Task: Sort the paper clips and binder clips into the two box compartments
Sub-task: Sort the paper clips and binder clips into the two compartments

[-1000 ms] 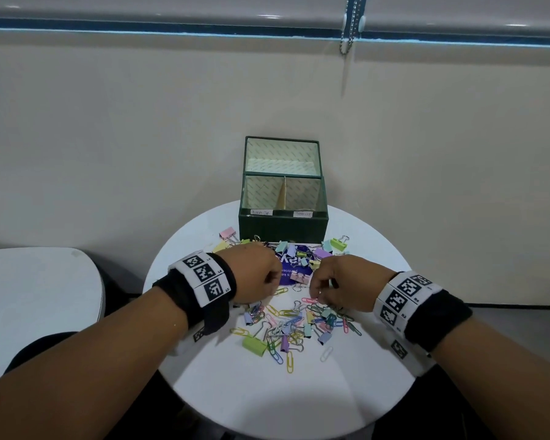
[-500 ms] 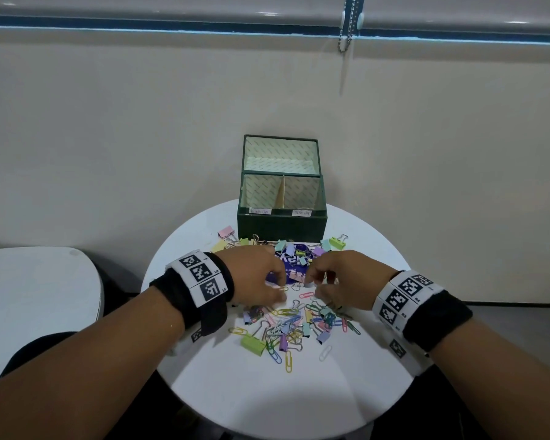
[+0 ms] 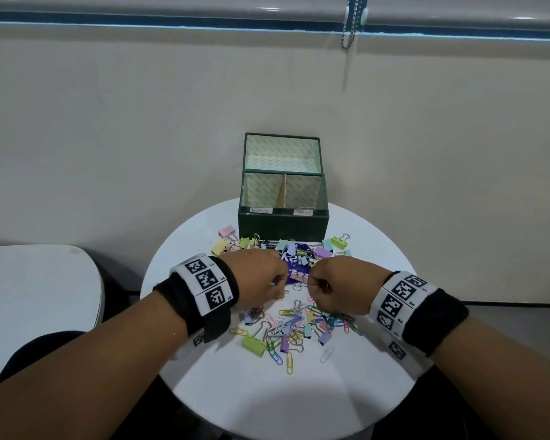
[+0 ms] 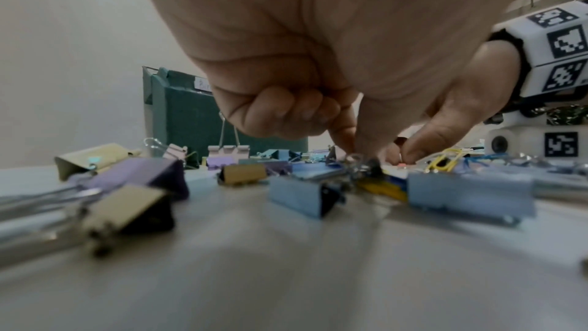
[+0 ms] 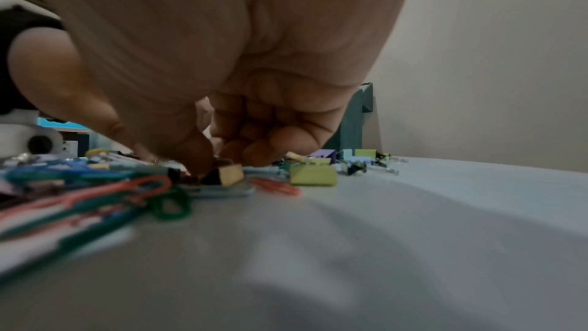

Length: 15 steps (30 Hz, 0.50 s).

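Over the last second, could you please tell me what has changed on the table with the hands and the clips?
Both hands drew slightly toward the person within the clip pile. The left hand went from a closed fist to fingertips reaching down among the clips; the right hand curled tighter, fingertips at a small yellow binder clip. Whether either has lifted anything is unclear. The green box, the purple card and the pile look unchanged.

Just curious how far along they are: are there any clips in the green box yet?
No, in the head view both compartments of the green box show only bare patterned lining.
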Motion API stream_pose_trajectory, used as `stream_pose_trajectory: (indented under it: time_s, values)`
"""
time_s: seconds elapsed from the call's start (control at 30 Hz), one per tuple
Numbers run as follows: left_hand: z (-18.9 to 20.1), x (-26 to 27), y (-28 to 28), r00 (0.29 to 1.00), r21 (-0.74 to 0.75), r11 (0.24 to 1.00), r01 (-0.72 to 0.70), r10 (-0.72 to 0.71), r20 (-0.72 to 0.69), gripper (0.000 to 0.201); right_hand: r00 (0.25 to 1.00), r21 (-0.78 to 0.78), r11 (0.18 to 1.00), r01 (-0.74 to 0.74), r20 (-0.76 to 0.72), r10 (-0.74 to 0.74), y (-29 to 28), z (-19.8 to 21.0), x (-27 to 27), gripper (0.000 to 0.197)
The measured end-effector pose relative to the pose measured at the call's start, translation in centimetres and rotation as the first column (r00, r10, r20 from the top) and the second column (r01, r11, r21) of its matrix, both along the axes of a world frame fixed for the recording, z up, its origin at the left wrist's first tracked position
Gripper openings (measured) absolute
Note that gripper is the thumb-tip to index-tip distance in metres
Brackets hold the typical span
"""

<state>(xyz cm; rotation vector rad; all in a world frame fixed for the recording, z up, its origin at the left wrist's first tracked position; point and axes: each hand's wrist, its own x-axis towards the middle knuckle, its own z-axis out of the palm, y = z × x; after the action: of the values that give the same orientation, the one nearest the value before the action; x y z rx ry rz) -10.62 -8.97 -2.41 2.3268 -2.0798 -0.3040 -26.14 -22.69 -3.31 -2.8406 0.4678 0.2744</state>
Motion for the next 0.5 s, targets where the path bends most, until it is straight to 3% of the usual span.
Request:
stream_pose_trajectory:
  time_s: [0.3, 0.4, 0.5]
  values:
    - [0.0, 1.3, -1.0, 0.986, -0.116, 0.981, -0.154, 0.145, -0.076, 0.012, 0.998, -0.012, 0.999, -0.033, -0.048, 0.032, 0.1, 0.0, 0.5, 0.010]
    - [1.6, 2.4, -2.1, 0.987, -0.047, 0.987, -0.154, 0.156, 0.046, 0.013, 1.000, -0.008, 1.000, -0.027, -0.016, 0.027, 0.1, -0.2, 0.4, 0.009]
    - [4.5, 3.4, -4.1, 0.985, -0.061, 0.984, -0.165, 0.161, -0.061, 0.020, 1.000, -0.007, 1.000, 0.015, -0.020, -0.015, -0.1, -0.2, 0.3, 0.008]
